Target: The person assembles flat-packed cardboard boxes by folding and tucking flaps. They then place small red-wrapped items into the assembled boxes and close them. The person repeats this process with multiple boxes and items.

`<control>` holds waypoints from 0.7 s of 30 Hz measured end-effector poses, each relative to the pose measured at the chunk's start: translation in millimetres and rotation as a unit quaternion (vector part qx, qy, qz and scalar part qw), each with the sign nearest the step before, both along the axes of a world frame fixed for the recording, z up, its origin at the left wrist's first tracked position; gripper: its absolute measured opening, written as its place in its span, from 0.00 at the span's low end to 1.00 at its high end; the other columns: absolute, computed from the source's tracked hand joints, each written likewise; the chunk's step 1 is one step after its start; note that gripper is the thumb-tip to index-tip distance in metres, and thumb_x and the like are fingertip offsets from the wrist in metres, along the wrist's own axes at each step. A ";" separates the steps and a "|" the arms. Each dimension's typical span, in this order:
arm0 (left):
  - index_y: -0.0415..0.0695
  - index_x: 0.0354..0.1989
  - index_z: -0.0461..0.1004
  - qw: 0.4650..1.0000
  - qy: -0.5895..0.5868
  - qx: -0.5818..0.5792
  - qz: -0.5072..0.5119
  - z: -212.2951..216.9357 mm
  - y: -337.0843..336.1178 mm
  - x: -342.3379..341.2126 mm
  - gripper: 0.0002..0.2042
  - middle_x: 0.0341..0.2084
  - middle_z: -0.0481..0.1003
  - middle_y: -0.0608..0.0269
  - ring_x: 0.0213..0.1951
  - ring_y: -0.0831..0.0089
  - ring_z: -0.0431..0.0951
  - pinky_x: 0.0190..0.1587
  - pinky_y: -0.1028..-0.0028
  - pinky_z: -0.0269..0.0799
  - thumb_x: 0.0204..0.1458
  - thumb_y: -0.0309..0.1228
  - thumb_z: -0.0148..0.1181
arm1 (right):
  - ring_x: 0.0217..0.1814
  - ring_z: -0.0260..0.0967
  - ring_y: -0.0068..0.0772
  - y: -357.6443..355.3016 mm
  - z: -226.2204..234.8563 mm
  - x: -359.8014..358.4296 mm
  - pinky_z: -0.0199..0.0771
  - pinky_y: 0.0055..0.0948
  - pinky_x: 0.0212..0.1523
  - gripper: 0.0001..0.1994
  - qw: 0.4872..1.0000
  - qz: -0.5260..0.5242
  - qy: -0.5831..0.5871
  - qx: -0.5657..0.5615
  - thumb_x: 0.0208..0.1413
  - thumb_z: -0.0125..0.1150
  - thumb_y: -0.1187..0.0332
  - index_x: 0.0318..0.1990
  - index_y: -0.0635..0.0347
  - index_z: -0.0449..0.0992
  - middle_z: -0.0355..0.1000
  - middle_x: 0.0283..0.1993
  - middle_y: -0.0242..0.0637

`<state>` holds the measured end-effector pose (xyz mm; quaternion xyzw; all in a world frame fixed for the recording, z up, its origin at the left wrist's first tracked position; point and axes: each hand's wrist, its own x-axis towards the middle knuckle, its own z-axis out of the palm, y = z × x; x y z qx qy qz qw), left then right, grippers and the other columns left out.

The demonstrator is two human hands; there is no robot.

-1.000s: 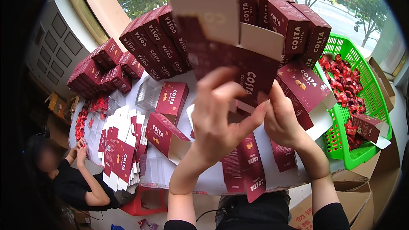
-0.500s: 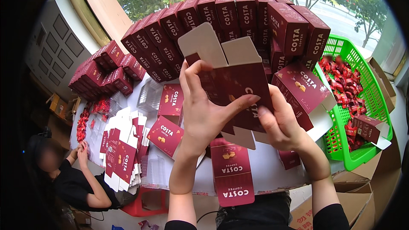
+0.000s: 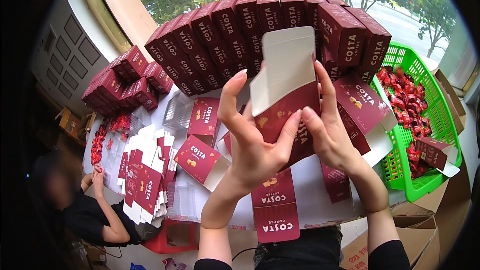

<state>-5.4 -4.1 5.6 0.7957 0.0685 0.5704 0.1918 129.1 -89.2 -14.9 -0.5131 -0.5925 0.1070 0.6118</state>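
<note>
Between both hands stands a maroon folding carton (image 3: 285, 115), its long white-lined flap raised at the top. My left hand (image 3: 255, 145) holds the carton's left side, thumb on the front panel and index finger lifted away; its other fingers are mostly hidden behind. My right hand (image 3: 332, 137) grips the right side with its thumb on the front and fingers along the edge. Below the hands a flattened maroon carton (image 3: 276, 210) lies over the table's near edge. Open-ended maroon cartons lie left (image 3: 200, 159) and right (image 3: 362, 100) of the hands.
Stacked maroon boxes (image 3: 200, 45) form a wall at the back, with another stack (image 3: 120, 80) at left. A green basket (image 3: 415, 190) of small red packets stands right. Flat cartons (image 3: 145, 185) and clear plastic trays (image 3: 177, 112) lie left. A co-worker's hands (image 3: 97, 177) handle something small.
The carton has turned more upright, its white-lined flap now straight up. My left index finger has come off its top edge, and both thumbs have drawn close together on the front.
</note>
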 end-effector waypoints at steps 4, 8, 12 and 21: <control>0.36 0.60 0.52 0.990 0.012 -0.045 -0.135 1.6 -5.5 -2.1 0.32 0.56 0.61 0.47 0.56 0.62 0.68 0.59 0.68 0.66 0.50 0.20 0.65 | 0.64 0.61 0.33 -6.4 10.3 3.9 0.58 0.35 0.66 0.31 0.991 0.042 0.128 0.017 0.65 0.48 0.69 0.73 0.55 0.44 0.60 0.65 0.46; 0.37 0.58 0.59 0.987 -0.009 -0.006 -0.162 3.3 4.1 0.1 0.29 0.56 0.64 0.42 0.57 0.55 0.68 0.57 0.61 0.67 0.50 0.27 0.67 | 0.59 0.63 0.27 -12.5 20.6 -6.3 0.62 0.30 0.61 0.27 0.984 0.070 0.128 0.099 0.67 0.44 0.67 0.71 0.58 0.48 0.64 0.59 0.42; 0.39 0.50 0.65 0.965 -0.029 -0.108 -0.237 -4.6 10.8 -3.7 0.21 0.55 0.60 0.44 0.58 0.57 0.63 0.60 0.61 0.59 0.61 0.46 0.52 | 0.57 0.62 0.27 -24.0 21.5 -12.5 0.61 0.27 0.60 0.23 0.992 0.060 0.087 0.069 0.69 0.39 0.57 0.63 0.66 0.58 0.63 0.57 0.41; 0.41 0.56 0.56 0.917 -0.148 -0.138 -0.343 -6.4 0.2 8.3 0.15 0.53 0.63 0.46 0.53 0.59 0.68 0.59 0.57 0.61 0.67 0.36 0.42 | 0.51 0.60 0.35 -18.1 8.8 -10.5 0.59 0.37 0.57 0.18 0.983 -0.031 -0.024 0.181 0.70 0.33 0.56 0.42 0.62 0.64 0.56 0.58 0.53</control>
